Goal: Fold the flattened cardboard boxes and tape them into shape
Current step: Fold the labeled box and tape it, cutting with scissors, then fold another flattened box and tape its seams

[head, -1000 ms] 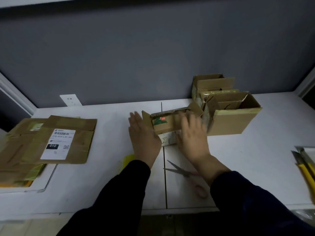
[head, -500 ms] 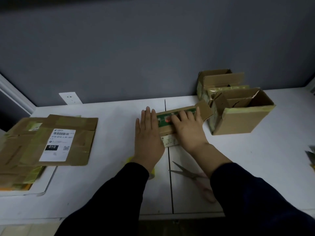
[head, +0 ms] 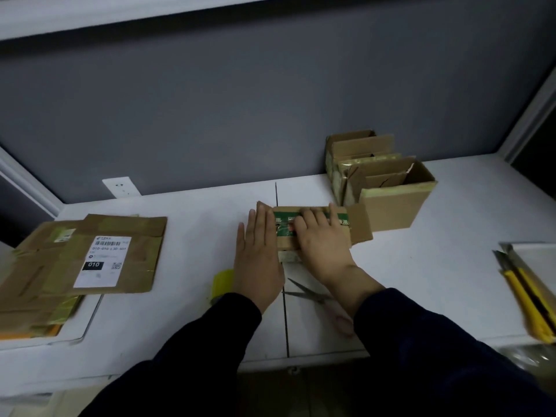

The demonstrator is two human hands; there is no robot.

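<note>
**White table against grey wall: small carton pressed flat under both hands**

The white table [head: 421, 266] stands against a grey wall [head: 270, 115]. The small cardboard box [head: 284, 233] lies at the table's middle, over the dark seam, with its long axis left to right, parallel to the wall. One end flap [head: 361, 224] sticks out toward the right.

- Left hand [head: 258, 254]: flat, fingers straight and close together, against the box's left end.
- Right hand [head: 322, 242]: palm down on top of the box, fingers straight and slightly spread, pressing.

Just behind and right of the box stand assembled boxes [head: 388, 203], tops open. Flattened boxes [head: 60, 266] are stacked at far left. A yellowish tape roll [head: 222, 281] lies beside the left wrist; scissors [head: 313, 296] lie near the right wrist, blades pointing left. Yellow utility knives [head: 526, 296] lie at the right edge
</note>
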